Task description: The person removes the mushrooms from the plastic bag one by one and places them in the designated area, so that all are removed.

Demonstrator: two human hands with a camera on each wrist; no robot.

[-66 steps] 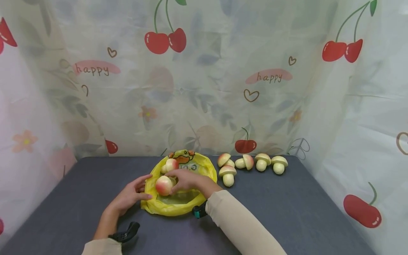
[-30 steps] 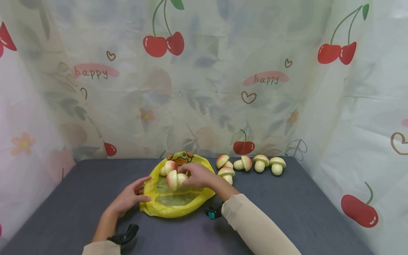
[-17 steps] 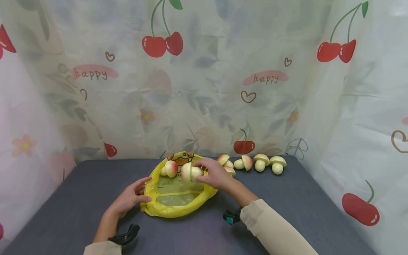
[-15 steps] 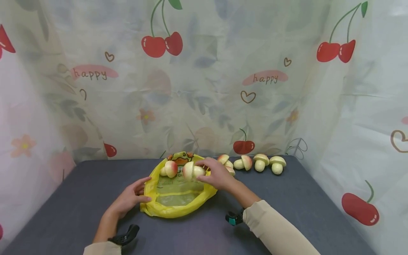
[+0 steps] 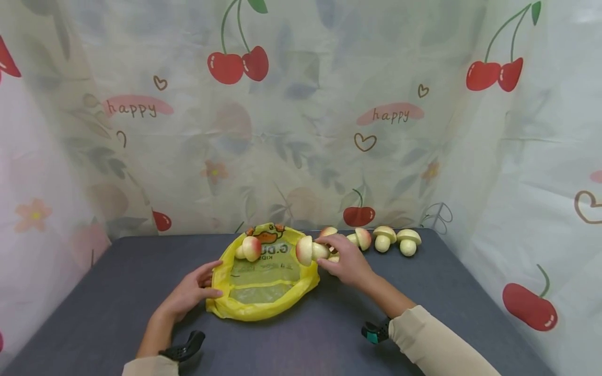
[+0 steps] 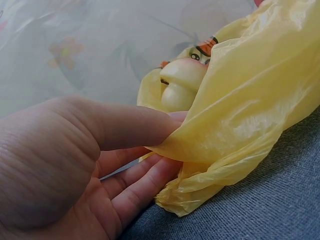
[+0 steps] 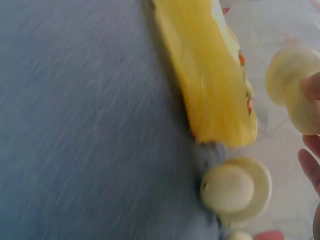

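Note:
In the head view a yellow plastic bag [image 5: 251, 312] lies with its mouth wide, duck print and lettering inside. One cream mushroom with a reddish cap [image 5: 252, 249] rests in it at the back left. My left hand [image 5: 190, 289] pinches the bag's left rim; the left wrist view shows the plastic [image 6: 220, 145] between thumb and fingers. Held by its stem in my right hand [image 5: 349, 261] is another mushroom [image 5: 305, 250], raised over the bag's right rim, cap to the left. The right wrist view has this held mushroom [image 7: 285, 75] blurred at its right edge.
Several more mushrooms stand or lie along the back right of the dark table [image 5: 141, 292], among them an upright mushroom [image 5: 409, 242] farthest right. My right hand partly covers the nearer ones. A patterned curtain [image 5: 301, 130] hangs behind.
My right hand has lifted the mushroom from inside the bag and carried it right, to the right rim. My left hand stays at the left rim.

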